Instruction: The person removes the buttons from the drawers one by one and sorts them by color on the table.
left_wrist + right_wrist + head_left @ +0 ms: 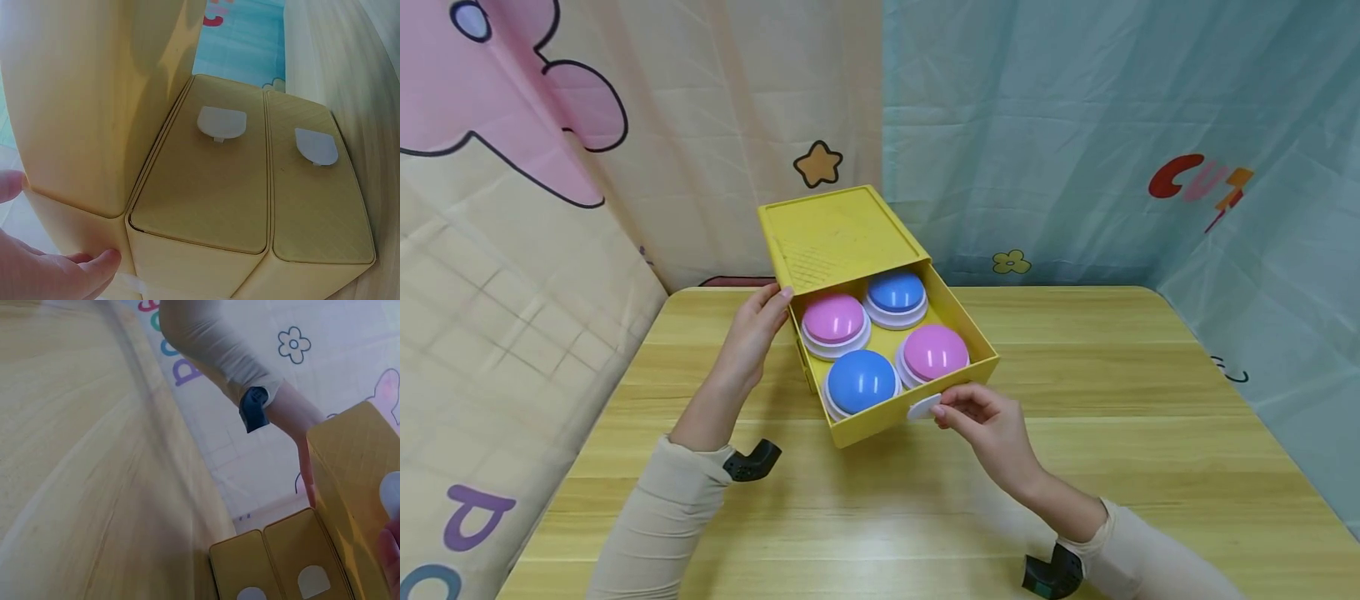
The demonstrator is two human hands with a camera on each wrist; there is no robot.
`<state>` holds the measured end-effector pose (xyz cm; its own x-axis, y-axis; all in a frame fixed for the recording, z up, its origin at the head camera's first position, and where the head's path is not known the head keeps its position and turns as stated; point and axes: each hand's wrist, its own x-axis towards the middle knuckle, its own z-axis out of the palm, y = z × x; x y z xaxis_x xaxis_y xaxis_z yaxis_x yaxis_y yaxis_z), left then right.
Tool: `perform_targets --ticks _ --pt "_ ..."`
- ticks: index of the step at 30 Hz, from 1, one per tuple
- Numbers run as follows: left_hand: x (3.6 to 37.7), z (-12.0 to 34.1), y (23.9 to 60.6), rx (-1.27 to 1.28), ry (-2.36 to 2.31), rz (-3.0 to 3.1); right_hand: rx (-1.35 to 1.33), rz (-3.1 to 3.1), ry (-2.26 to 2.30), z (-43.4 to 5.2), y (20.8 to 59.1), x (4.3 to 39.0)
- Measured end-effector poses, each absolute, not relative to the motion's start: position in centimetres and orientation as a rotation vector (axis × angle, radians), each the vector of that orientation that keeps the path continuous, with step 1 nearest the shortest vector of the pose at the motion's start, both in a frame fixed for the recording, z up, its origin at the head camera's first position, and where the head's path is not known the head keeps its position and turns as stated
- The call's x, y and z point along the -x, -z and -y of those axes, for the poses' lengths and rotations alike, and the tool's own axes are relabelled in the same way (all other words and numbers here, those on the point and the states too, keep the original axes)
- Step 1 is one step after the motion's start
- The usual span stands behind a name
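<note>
From where I stand, the yellow cabinet sits at a slant near the back of the worktop, and its top drawer stands well out towards the person. The right hand has the white tab pinched between thumb and fingers, a hold that suits so thin a handle. The left hand isn't clasping anything; its fingers rest against the cabinet's side by the front edge, I'd judge to steady the body against any tug on the drawer. Four domed buttons, two pink and two blue, lie flat on their white bases, dome up, filling most of the drawer's visible floor, so they probably can't roll or slide much. Seen from the left wrist, the middle drawer and bottom drawer are closed, their own tabs untouched.
</note>
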<state>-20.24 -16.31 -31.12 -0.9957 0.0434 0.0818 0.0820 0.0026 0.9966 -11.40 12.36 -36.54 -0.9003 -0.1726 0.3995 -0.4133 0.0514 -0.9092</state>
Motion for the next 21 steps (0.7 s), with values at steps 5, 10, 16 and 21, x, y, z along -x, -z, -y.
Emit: perform_targets --ticks 5,10,16,21 --pt "20.2 16.3 31.1 0.154 2.210 2.180 -0.626 2.096 -1.981 -12.5 37.3 10.8" --pt "20.3 16.3 31.1 0.156 2.225 2.173 -0.618 2.086 -1.982 -12.5 38.0 10.5" --pt "20.2 16.3 31.1 0.151 2.236 2.164 -0.660 2.089 -1.957 -12.7 38.3 10.4" --pt "20.2 16.3 31.1 0.154 2.241 2.158 -0.717 2.125 -1.833 -13.5 37.6 10.3"
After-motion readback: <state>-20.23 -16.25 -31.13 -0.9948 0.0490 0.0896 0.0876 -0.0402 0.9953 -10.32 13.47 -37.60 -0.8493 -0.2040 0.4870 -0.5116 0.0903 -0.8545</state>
